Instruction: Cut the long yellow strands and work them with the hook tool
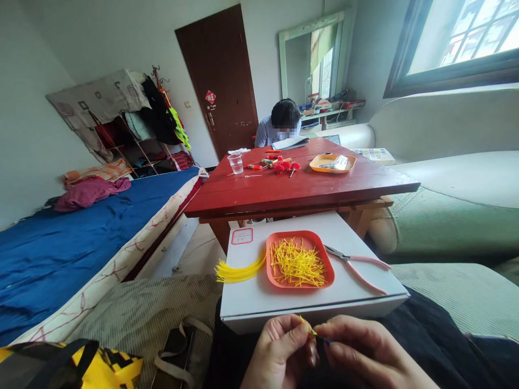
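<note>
My left hand (279, 351) and my right hand (365, 354) meet at the bottom of the view, just below the white box (251, 300) on my lap. Both pinch a short thin yellow strand (308, 326) between their fingertips; a dark bit shows at its right end. On the box sits an orange tray (330, 275) holding several cut yellow strands (298, 263). A bundle of long yellow strands (239, 272) lies left of the tray. Pink-handled pliers (357, 263) lie right of it.
A red low table (300, 189) stands ahead with a clear cup (235, 163), red tassels (284, 165) and a yellow tray (314, 163). Another person (279, 127) sits behind it. A blue bed (81, 232) lies left, a pale sofa (458, 200) right, a yellow bag (101, 367) bottom left.
</note>
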### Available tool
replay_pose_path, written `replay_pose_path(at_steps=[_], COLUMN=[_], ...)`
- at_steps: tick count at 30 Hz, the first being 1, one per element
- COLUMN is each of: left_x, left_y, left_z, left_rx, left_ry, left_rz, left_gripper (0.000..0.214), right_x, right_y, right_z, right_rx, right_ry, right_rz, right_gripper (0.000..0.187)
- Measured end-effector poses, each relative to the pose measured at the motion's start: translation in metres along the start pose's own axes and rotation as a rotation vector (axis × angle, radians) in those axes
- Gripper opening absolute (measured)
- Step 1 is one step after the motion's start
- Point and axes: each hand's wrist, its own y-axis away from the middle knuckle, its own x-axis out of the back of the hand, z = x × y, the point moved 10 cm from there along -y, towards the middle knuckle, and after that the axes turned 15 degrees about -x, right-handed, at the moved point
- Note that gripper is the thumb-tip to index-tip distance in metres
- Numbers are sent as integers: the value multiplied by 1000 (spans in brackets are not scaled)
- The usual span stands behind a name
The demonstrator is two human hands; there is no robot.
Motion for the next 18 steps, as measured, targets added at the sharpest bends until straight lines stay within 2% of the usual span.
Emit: replay_pose_path(at_steps=[2, 5, 8, 11, 15, 16, 18], left_x=[4, 5, -2, -23, -46, -48, -46], left_y=[-1, -2, 2, 15, 38, 40, 39], left_z=[12, 36, 57, 71, 73, 72, 73], left_rx=[-56, -221, -448, -780, -1224, -1279, -1280], left_ry=[-183, -569, -994, -1365, -1639, -1661, -1642], left_rz=[-15, -35, -34, -52, -100, -111, -93], left_gripper=[30, 30, 27, 22, 14, 14, 15], right_x=[-3, -19, -25, -20, -4, 0, 6], right_y=[6, 12, 13, 11, 1, -1, -6], right_z=[-22, -35, -36, -35, -24, -20, -10], right_rx=[177, 334, 398, 405, 339, 322, 269], right_ry=[367, 919, 1156, 1065, 683, 559, 323], right_rz=[48, 69, 112, 186, 253, 262, 258], right_gripper=[13, 25, 35, 33, 23, 22, 21])
